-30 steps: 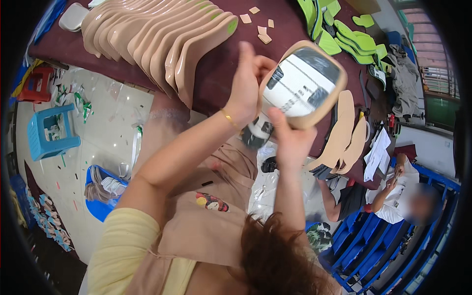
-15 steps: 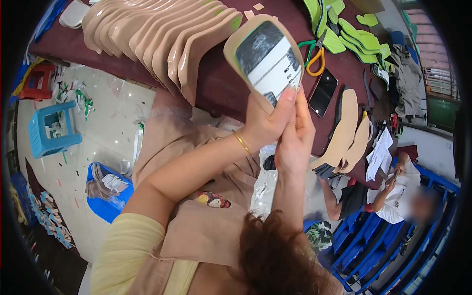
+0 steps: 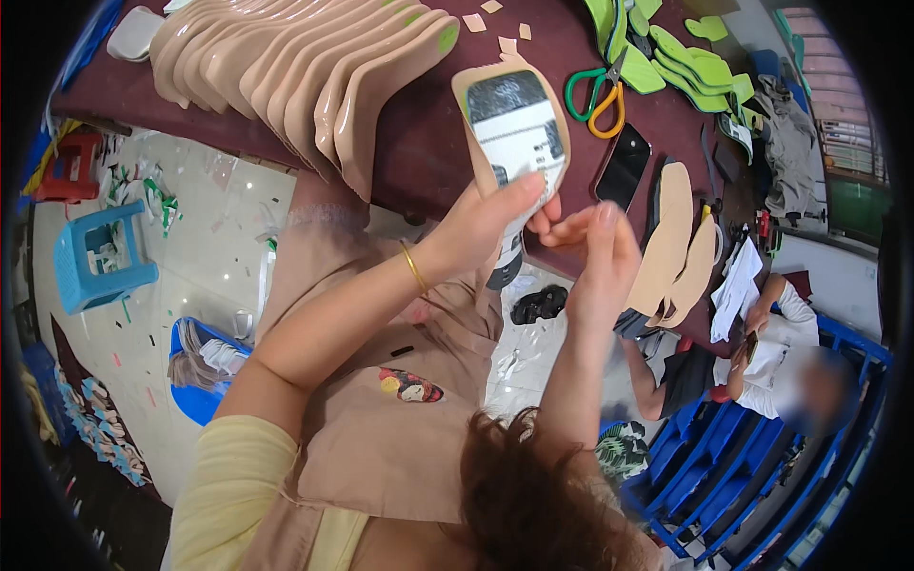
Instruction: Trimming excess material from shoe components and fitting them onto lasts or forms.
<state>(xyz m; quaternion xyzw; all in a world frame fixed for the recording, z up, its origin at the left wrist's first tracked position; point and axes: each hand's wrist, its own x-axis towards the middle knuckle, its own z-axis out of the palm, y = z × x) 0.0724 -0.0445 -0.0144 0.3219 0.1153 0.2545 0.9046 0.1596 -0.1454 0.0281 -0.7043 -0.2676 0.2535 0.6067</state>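
My left hand [image 3: 487, 221] is closed round the narrow part of an insole [image 3: 516, 128], thumb on its face. A black-and-white patterned layer covers the insole's face, with a tan rim round the toe end and a dark lower end showing below the hand. Just to the right, my right hand [image 3: 602, 252] is apart from the insole, fingers half bent and thumb raised, with nothing visible in it. A row of glossy tan insoles [image 3: 367, 90] stands on edge at the table's left. Green-and-orange-handled scissors [image 3: 606, 90] lie beyond the held insole, and a black phone [image 3: 625, 164] lies beside them.
The dark red table [image 3: 428, 143] also bears lime-green insole pieces [image 3: 690, 71], flat tan pieces [image 3: 666, 238] and small tan scraps [image 3: 507, 45]. On the floor are a blue stool [image 3: 105, 257] and a blue bin [image 3: 200, 381]. Another person [image 3: 771, 352] sits at the right.
My right hand has come off the insole and moved right and down. The insole, in my left hand, has dropped lower and tilted, its lower end now showing. A dark scrap now lies on the apron.
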